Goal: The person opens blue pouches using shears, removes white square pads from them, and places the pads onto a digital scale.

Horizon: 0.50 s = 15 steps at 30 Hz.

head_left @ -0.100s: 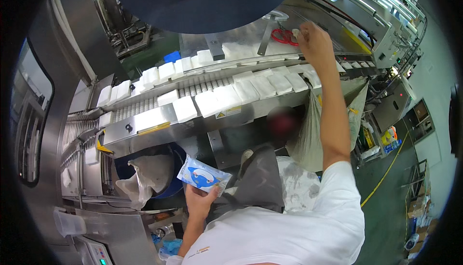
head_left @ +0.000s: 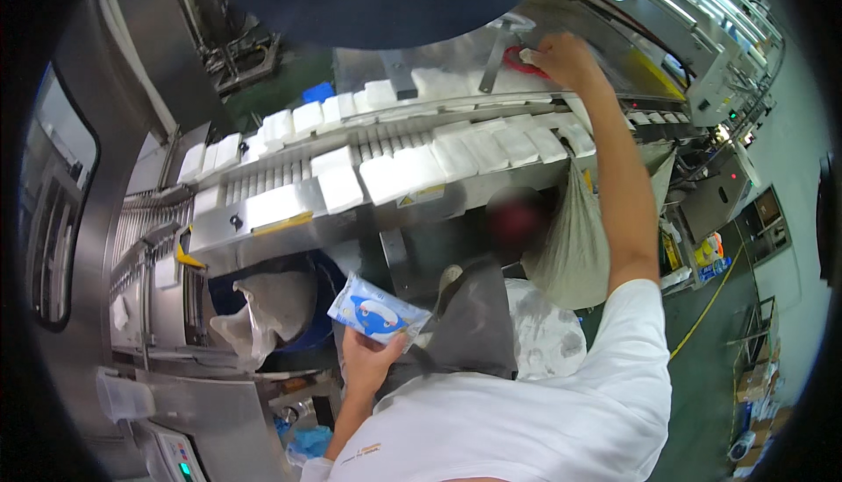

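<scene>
The left hand (head_left: 368,361) is gripping one blue and white packet (head_left: 378,314), with its fingers curled under the packet's low edge. The packet is sitting just above that hand, close to the person's chest. The right hand (head_left: 566,57) is reaching far up, with the arm stretched out straight. Its fingers are closing on one small white piece (head_left: 527,56) lying on a red ring (head_left: 519,62), at the top of the machine.

Between the two hands, two rows of white pads are riding on a silver conveyor (head_left: 272,210). The near row (head_left: 438,162) is showing about seven pads, lying side by side below the right hand. The far row (head_left: 307,118) is showing about nine pads, curving off to the left of that hand. I cannot count them exactly. One grey bag (head_left: 574,236) is hanging under the right arm. One white bag (head_left: 263,307) is sitting in a blue bin left of the left hand.
</scene>
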Tool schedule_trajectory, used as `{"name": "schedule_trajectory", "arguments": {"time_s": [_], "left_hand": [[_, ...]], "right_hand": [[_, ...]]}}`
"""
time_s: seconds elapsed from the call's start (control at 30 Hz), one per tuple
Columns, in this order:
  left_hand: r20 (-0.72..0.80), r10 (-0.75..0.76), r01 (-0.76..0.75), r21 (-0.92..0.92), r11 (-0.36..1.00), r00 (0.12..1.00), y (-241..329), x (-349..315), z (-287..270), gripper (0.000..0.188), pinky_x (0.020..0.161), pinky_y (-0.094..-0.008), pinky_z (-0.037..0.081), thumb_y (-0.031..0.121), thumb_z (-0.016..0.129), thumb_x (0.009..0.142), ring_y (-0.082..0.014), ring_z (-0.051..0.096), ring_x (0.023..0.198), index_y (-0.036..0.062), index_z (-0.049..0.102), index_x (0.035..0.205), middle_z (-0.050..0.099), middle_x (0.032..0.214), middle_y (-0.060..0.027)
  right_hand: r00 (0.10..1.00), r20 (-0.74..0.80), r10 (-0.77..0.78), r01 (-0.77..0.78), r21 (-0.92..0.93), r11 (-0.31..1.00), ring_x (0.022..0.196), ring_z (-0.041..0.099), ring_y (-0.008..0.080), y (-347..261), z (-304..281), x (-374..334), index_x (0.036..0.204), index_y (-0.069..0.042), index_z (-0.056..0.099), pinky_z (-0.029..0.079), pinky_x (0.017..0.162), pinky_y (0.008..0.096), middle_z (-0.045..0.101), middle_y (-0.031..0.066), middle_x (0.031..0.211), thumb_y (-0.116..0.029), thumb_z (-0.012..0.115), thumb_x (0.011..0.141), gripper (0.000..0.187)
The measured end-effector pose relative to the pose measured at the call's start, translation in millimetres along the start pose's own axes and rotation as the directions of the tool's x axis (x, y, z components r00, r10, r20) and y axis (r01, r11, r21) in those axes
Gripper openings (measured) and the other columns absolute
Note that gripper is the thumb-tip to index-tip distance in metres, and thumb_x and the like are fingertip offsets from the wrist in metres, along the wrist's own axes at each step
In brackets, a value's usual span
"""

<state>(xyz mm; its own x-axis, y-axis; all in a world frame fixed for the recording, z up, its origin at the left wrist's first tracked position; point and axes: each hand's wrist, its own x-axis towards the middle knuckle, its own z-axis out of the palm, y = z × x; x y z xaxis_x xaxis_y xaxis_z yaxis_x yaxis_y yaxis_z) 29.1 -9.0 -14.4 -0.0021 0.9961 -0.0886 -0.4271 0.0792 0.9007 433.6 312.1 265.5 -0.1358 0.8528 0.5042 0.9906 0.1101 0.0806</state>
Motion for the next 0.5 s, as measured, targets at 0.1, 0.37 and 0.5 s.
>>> {"name": "schedule_trajectory", "arguments": {"time_s": [0.1, 0.37, 0.5], "left_hand": [[0.029, -0.021, 0.019, 0.063, 0.998, 0.999, 20, 12, 2, 0.065, 0.100, -0.0352, 0.052, -0.004, 0.083, 0.079, -0.0191, 0.065, 0.111, 0.0016, 0.048, 0.133, 0.063, 0.122, -0.0092], [0.044, 0.028, -0.036, 0.191, 0.981, 0.999, 24, 19, 8, 0.067, 0.102, -0.0354, 0.049, 0.001, 0.085, 0.079, -0.0183, 0.064, 0.110, 0.0022, 0.049, 0.136, 0.064, 0.121, -0.0074], [0.043, 0.064, -0.068, 0.084, 0.994, 0.997, 32, 32, 19, 0.066, 0.101, -0.0353, 0.050, 0.002, 0.084, 0.080, -0.0180, 0.063, 0.111, 0.0025, 0.049, 0.136, 0.063, 0.123, -0.0075]], "right_hand": [[0.986, 0.163, 0.034, -0.021, -0.079, 0.997, 0.091, 0.071, 0.0443, 8, 19, 26, 0.090, 0.010, 0.073, 0.056, 0.084, 0.0493, 0.071, 0.0310, 0.086, -0.050, 0.078, 0.083, 0.061], [0.975, 0.176, 0.136, -0.102, -0.191, 0.976, 0.064, 0.068, 0.0318, 9, -34, 19, 0.082, 0.004, 0.073, 0.054, 0.062, 0.0434, 0.067, 0.0215, 0.069, -0.028, 0.075, 0.079, 0.032], [0.985, -0.132, 0.113, -0.050, 0.413, 0.909, 0.082, 0.067, 0.0172, 18, -73, -106, 0.115, 0.001, 0.069, 0.054, 0.075, 0.0345, 0.073, 0.0108, 0.094, -0.019, 0.075, 0.089, 0.033]]}}
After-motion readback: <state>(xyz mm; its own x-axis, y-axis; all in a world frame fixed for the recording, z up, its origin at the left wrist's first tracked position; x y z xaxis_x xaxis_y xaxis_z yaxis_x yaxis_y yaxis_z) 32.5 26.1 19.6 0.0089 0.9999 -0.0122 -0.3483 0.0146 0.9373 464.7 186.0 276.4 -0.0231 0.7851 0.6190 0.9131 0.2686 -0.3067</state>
